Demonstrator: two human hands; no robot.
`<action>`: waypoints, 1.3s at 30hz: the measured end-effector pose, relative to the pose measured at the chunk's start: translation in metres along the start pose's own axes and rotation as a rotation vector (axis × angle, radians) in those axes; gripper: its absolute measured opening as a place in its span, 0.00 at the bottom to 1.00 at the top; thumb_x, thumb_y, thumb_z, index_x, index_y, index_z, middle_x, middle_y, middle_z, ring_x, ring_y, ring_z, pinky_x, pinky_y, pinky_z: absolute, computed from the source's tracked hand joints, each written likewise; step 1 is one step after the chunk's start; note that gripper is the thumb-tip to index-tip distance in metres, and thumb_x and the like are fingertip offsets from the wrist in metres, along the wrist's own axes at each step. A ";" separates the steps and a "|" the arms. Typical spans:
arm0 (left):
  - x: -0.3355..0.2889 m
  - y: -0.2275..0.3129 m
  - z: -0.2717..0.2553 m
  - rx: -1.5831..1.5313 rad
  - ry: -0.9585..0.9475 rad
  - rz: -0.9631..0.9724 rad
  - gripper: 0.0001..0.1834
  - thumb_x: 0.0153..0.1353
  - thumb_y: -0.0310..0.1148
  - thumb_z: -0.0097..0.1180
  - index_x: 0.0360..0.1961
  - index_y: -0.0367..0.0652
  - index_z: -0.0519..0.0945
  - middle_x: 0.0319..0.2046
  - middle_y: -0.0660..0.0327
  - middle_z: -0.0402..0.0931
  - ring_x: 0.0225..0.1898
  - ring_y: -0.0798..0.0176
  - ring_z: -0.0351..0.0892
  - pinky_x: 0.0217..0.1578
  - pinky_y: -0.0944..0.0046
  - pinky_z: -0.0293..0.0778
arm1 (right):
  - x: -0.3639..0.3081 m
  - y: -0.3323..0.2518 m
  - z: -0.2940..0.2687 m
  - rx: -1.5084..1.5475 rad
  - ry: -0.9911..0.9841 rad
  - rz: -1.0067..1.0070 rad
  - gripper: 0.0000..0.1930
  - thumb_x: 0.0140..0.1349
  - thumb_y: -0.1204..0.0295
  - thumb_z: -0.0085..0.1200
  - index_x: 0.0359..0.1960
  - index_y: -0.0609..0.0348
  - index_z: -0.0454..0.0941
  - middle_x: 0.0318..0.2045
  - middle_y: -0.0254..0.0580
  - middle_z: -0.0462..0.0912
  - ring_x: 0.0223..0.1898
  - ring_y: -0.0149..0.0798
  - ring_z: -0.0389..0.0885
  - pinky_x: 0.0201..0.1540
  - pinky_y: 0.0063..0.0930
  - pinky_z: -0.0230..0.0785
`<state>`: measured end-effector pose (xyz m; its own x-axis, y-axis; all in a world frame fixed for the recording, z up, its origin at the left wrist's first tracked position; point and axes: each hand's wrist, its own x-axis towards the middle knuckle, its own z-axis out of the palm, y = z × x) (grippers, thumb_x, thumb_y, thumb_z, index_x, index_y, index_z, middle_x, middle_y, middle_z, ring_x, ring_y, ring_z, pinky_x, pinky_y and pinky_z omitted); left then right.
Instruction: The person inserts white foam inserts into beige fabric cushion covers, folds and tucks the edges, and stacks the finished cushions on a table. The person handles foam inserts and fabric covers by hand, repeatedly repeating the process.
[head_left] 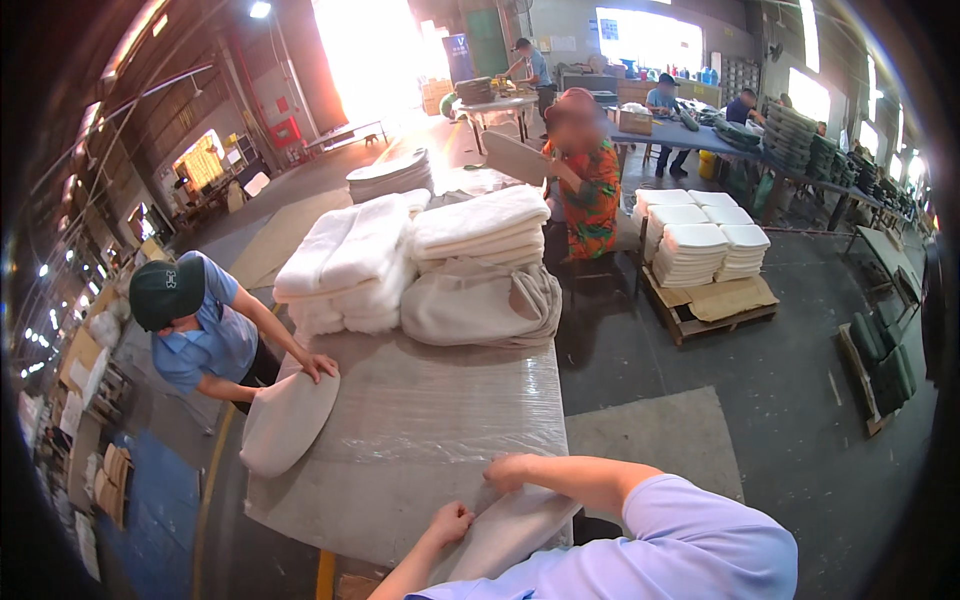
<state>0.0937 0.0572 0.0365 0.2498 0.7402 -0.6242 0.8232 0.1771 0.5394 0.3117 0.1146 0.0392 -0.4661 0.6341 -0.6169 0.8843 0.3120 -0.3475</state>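
Note:
A flat, rounded cushion (pixel 518 528) in pale grey fabric lies at the near edge of the table, partly hidden by my body and arms. My right hand (pixel 508 471) is closed at its far edge, fingers curled down over the fabric. On its left side my left hand (pixel 453 521) is curled with the fingertips pressed together at the cushion's border. Plastic film covers the table (pixel 440 400). Across the left corner, a co-worker in a blue shirt and dark cap holds a similar grey cushion (pixel 292 422) with both hands.
Stacked white padding (pixel 350 250) and folded grey covers (pixel 470 305) fill the table's far end. Beyond them a person in a patterned top holds a flat grey piece (pixel 515 158). White pads (pixel 695 240) sit on a pallet at right; dark green pieces (pixel 880 360) lie farther right.

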 end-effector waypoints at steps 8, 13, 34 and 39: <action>-0.006 0.007 0.028 0.125 0.260 0.253 0.17 0.68 0.46 0.64 0.46 0.45 0.89 0.42 0.45 0.87 0.48 0.41 0.86 0.52 0.45 0.80 | 0.009 0.005 0.021 -0.073 -0.023 0.072 0.18 0.64 0.68 0.61 0.56 0.50 0.90 0.61 0.51 0.85 0.61 0.55 0.85 0.58 0.55 0.80; -0.013 -0.005 0.033 0.158 0.352 0.276 0.17 0.69 0.46 0.63 0.45 0.44 0.90 0.40 0.45 0.86 0.47 0.40 0.85 0.51 0.43 0.79 | -0.018 0.014 0.011 -0.078 0.102 0.277 0.18 0.64 0.66 0.62 0.54 0.54 0.90 0.57 0.47 0.89 0.62 0.52 0.86 0.62 0.61 0.75; 0.008 0.028 0.014 -0.064 0.296 0.333 0.22 0.63 0.48 0.72 0.44 0.39 0.85 0.37 0.48 0.88 0.42 0.47 0.88 0.43 0.48 0.80 | -0.050 0.066 0.009 0.234 0.261 0.066 0.22 0.58 0.60 0.71 0.53 0.56 0.89 0.45 0.50 0.92 0.47 0.51 0.90 0.45 0.49 0.82; -0.016 -0.003 -0.026 0.004 -0.028 0.149 0.24 0.65 0.49 0.71 0.49 0.38 0.89 0.42 0.53 0.90 0.43 0.56 0.88 0.44 0.53 0.81 | -0.053 0.040 -0.021 0.047 0.172 0.182 0.14 0.59 0.64 0.65 0.43 0.57 0.91 0.43 0.53 0.91 0.45 0.52 0.91 0.44 0.49 0.83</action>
<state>0.0736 0.0617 0.0596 0.3832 0.7399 -0.5528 0.7781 0.0639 0.6249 0.3724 0.1084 0.0728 -0.2845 0.7889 -0.5447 0.9490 0.1512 -0.2767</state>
